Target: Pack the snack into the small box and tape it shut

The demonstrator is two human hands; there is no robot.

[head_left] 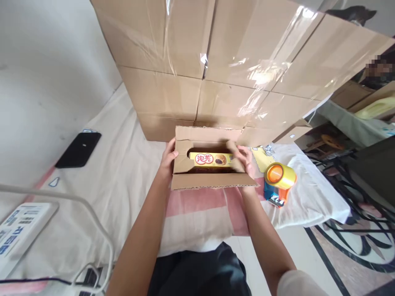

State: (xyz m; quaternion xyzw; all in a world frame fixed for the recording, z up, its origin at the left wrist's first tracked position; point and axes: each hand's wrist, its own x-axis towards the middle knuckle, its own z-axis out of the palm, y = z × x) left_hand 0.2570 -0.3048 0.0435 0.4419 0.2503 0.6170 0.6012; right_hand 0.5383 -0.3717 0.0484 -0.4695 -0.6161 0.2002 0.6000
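A small open cardboard box (203, 180) sits on the white cloth in front of me. Inside it lies a yellow snack package (210, 159) with red lettering and a picture of a brown pastry. My left hand (168, 158) grips the box's left side flap, thumb over its edge. My right hand (243, 161) holds the right side flap, folding it inward over the package. The near flap hangs open toward me and the far flap stands up.
A wall of large taped cardboard boxes (216, 61) rises just behind. An orange and blue tape dispenser (279, 183) lies to the right. A black phone (78, 149) rests at the left; cables and a white device (21, 230) at lower left. The table edge drops off at the right.
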